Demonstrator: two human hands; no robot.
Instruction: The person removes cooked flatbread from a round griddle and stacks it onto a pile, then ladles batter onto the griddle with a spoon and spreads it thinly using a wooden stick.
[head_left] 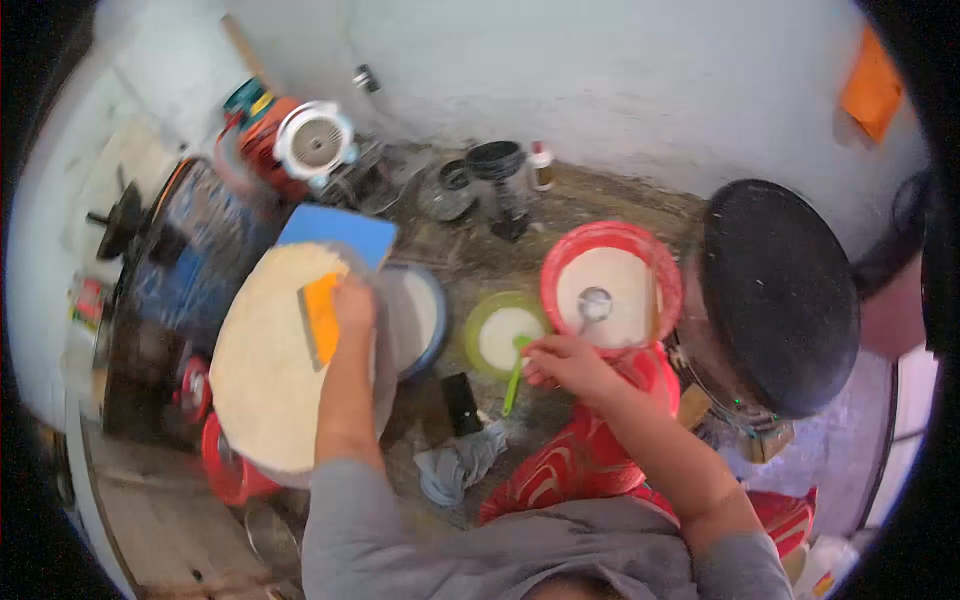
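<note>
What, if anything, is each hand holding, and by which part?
The left hand holds the flat orange, grey-edged scraper by the side opposite its grey edge. Whether the right hand holds the slim green utensil beside it cannot be told.

No readable text, brand, number or sign in view. Small white bottle with red cap (541,168): any label print too small and blurred. Red-and-green printed packet (88,303) at far left: coloured marks, no legible letters. White plastic bag with red and yellow marks (825,575), lower right: print unreadable too.
</note>
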